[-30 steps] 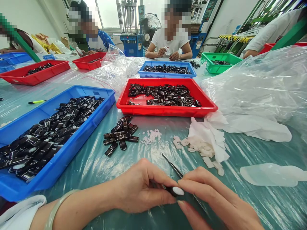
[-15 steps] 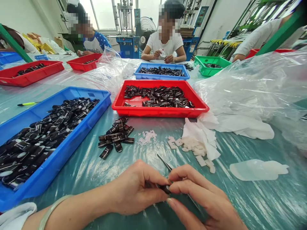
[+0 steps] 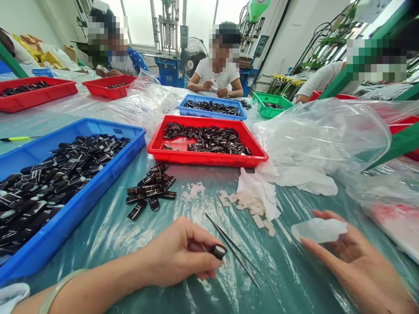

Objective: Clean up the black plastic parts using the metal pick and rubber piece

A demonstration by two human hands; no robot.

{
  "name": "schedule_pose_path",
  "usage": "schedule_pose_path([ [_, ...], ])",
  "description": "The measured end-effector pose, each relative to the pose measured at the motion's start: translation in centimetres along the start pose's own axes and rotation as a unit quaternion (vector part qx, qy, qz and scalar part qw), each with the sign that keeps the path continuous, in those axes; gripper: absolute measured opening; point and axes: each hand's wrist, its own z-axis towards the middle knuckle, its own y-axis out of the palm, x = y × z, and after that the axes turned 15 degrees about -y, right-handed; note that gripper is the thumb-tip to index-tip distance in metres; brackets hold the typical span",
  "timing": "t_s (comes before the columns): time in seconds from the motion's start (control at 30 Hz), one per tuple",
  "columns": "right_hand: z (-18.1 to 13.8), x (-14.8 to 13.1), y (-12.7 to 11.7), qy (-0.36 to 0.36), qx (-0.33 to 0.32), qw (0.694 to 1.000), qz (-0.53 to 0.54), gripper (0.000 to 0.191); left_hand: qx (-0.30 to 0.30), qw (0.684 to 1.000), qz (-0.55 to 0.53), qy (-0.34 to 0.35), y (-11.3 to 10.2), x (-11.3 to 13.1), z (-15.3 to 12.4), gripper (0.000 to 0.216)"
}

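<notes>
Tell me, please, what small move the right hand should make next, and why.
Probably close the right hand on the translucent white piece: that hand is open, empty and right at it. The left hand pinches a small black part, and the tweezers lie loose on the table between the hands.

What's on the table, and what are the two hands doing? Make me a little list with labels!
Left hand: pinches one small black part
Right hand: open, beside a cloudy white piece; contact unclear
Tweezers: lying on the table between the hands
Blue tray: heaped with black parts, on the left
Red tray: black parts, farther back
Loose pile: black parts on the table
</notes>
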Motion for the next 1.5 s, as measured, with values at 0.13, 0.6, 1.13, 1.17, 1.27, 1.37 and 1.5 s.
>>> schedule_pose_path([
  [0.13, 0.1, -0.4, 0.9, -0.027, -0.061, 0.998, -0.02, 0.043, 0.004, 1.0, -0.005, -0.004, 0.1, 0.3, -0.3, 0.023],
  [0.6, 0.7, -9.0, 6.5, -0.591, -0.083, 0.776, -0.206, 0.034, -0.065, 0.994, -0.073, -0.044, -0.3, 0.2, -0.4, 0.02],
  [1.13, -0.6, -8.1, 6.2, -0.579, -0.087, 0.775, -0.237, 0.041, -0.068, 0.993, -0.057, -0.074, -0.1, 0.1, -0.4, 0.015],
  [1.17, -0.7, -8.1, 6.3, -0.572, -0.082, 0.781, -0.235, 0.041, -0.069, 0.993, -0.057, -0.076, 0.0, 0.1, -0.4, 0.015],
  [1.27, -0.9, -8.4, 6.5, -0.562, -0.065, 0.791, -0.231, 0.041, -0.072, 0.993, -0.058, -0.078, 0.0, 0.0, -0.4, 0.015],
  [1.37, -1.0, -8.6, 6.6, -0.563, -0.071, 0.79, -0.232, 0.039, -0.073, 0.993, -0.056, -0.075, -0.1, -0.1, -0.3, 0.015],
  [1.5, -0.8, -8.4, 6.6, -0.573, -0.073, 0.782, -0.233, 0.039, -0.075, 0.993, -0.052, -0.075, -0.2, 0.0, -0.2, 0.014],
])
